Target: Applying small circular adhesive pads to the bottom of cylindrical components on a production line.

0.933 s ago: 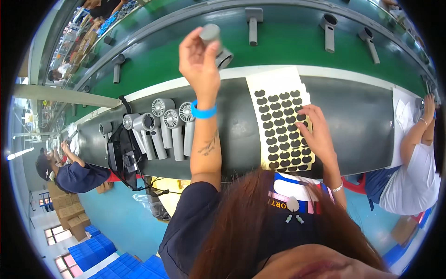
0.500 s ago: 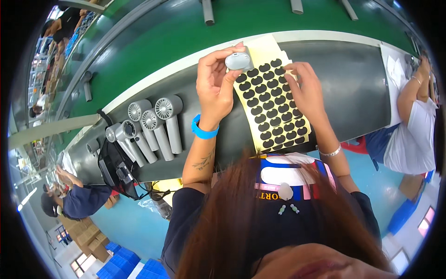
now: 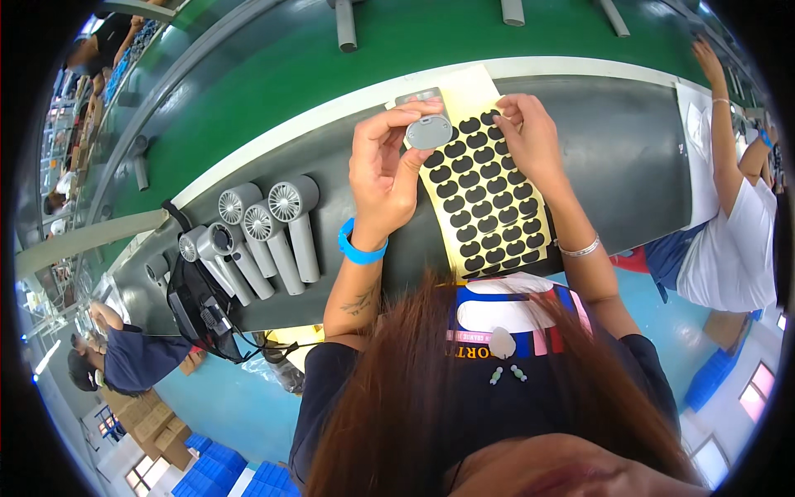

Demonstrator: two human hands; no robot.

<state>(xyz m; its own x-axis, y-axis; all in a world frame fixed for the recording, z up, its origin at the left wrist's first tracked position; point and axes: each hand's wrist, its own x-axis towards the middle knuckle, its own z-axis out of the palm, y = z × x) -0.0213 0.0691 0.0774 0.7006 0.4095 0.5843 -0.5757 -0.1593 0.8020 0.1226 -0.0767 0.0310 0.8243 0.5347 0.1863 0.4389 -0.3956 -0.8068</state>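
My left hand (image 3: pixel 385 161) grips a grey handheld fan (image 3: pixel 430 132), its flat oval base end turned up toward me. Most of its body is hidden behind that end and my fingers. Just to its right lies a pale yellow sheet (image 3: pixel 462 83) bearing rows of black oval stickers (image 3: pixel 474 195) with notched sides. At the sheet's upper right, my right hand (image 3: pixel 530 137) has thumb and forefinger closed at the edge of a top-row black sticker (image 3: pixel 490 117). How much of that sticker is lifted is too small to tell.
Several grey handheld fans (image 3: pixel 286 228) lie grouped on the dark table (image 3: pixel 613 149) to my left, next to a black bag (image 3: pixel 195 306). Beyond the table's pale edge runs a green surface (image 3: pixel 273 108) with more fans. Co-workers (image 3: pixel 729 240) sit on both sides.
My right hand has moved up and left to the top-row sticker, its fingers closing there. The held fan's base end has tipped more toward me. The right-hand co-worker has raised an arm.
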